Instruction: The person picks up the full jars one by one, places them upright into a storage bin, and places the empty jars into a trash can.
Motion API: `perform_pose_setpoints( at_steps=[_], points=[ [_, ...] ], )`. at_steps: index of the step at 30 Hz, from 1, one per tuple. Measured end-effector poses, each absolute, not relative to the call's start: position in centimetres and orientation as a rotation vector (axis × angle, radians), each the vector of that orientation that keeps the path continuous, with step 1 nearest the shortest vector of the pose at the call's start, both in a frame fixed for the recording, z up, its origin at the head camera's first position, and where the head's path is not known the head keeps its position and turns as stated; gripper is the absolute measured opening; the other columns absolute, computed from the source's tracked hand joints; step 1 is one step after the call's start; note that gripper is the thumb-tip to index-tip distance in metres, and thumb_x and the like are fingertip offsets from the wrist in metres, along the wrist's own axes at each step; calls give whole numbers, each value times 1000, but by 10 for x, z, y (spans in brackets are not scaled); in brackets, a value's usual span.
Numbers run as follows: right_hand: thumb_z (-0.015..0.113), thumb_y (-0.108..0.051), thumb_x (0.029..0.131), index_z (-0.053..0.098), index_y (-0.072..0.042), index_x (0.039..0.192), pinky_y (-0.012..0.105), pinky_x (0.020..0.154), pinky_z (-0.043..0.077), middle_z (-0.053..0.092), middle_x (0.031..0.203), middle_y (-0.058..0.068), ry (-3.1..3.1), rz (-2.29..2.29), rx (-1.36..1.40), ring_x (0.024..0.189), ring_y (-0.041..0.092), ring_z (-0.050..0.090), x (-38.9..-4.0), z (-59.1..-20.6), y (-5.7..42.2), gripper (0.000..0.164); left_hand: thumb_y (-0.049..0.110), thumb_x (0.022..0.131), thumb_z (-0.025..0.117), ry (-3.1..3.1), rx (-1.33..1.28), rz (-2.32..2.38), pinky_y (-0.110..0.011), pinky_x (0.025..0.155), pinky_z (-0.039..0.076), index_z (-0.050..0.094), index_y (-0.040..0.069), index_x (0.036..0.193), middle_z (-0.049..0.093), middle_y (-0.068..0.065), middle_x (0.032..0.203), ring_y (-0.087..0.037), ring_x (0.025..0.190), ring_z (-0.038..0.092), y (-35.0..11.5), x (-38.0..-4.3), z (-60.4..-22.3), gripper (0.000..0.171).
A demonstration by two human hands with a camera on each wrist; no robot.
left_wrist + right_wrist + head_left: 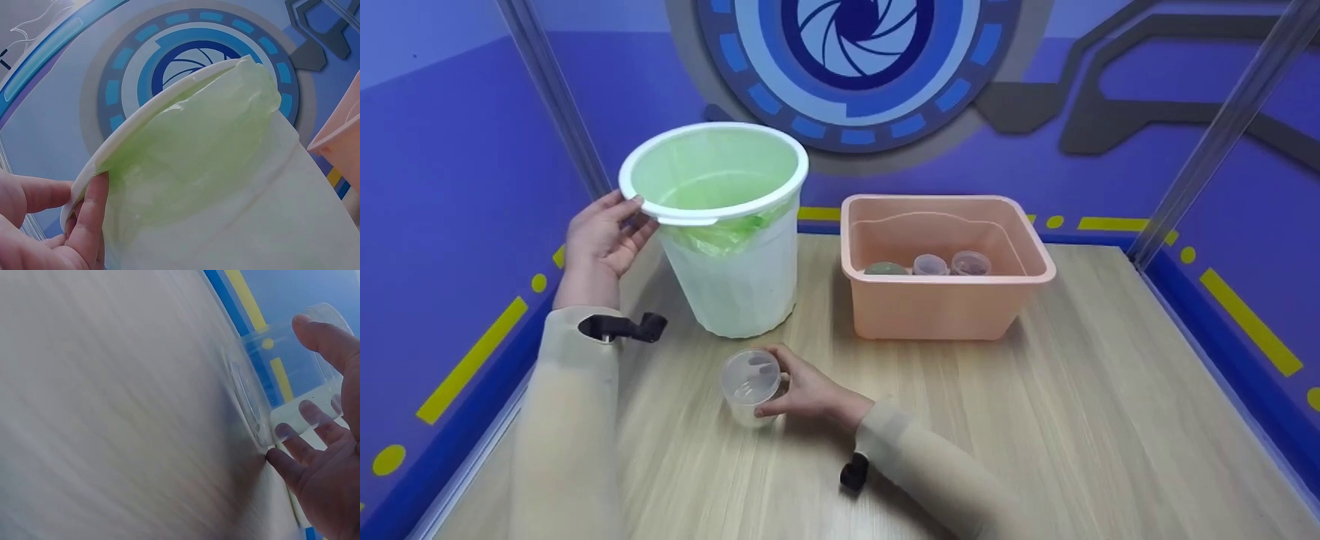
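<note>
My left hand (601,234) pinches the near-left rim of a tall white trash can (731,281), thumb and fingers on either side of the edge. A green bag (185,152) lines the can and folds out over its rim. In front of the can, my right hand (810,390) holds a clear round plastic cup (751,379) from its right side. The right wrist view shows the thumb and several fingers around the wall of the see-through cup (281,371), its base close to the tabletop.
A pink plastic bin (930,311) stands right of the trash can. Inside it are a small clear cup (931,265), another round container (971,263) and a greenish round thing (886,268). The wooden table (1110,420) is walled by blue panels with clear corner posts.
</note>
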State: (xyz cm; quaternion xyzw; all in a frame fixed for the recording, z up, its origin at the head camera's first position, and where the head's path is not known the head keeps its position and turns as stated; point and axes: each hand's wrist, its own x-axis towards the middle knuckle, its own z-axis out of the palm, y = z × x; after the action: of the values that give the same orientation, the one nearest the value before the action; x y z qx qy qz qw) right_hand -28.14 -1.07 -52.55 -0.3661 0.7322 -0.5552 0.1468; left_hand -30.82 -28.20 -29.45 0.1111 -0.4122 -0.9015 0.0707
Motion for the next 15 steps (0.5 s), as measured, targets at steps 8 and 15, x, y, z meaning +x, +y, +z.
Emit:
perform_pose_setpoints(
  at_steps=[8, 15],
  points=[
    [86, -12, 65, 37, -20, 136, 43, 104, 41, 50, 131, 10, 2076, -1662, -1005, 122, 28, 48, -283, -510, 3, 86, -6, 80, 67, -1230, 324, -2727, -29, 80, 57, 35, 7, 143, 60, -10, 96, -20, 82, 63, -282, -310, -294, 71],
    [81, -4, 67, 34, -6, 137, 38, 101, 45, 48, 131, 13, 2035, -1708, -1107, 121, 24, 49, -269, -417, 23, 85, -4, 83, 65, -1255, 288, -2725, -27, 76, 58, 33, 6, 144, 61, -10, 92, -19, 80, 63, -283, -308, -295, 70]
  ],
)
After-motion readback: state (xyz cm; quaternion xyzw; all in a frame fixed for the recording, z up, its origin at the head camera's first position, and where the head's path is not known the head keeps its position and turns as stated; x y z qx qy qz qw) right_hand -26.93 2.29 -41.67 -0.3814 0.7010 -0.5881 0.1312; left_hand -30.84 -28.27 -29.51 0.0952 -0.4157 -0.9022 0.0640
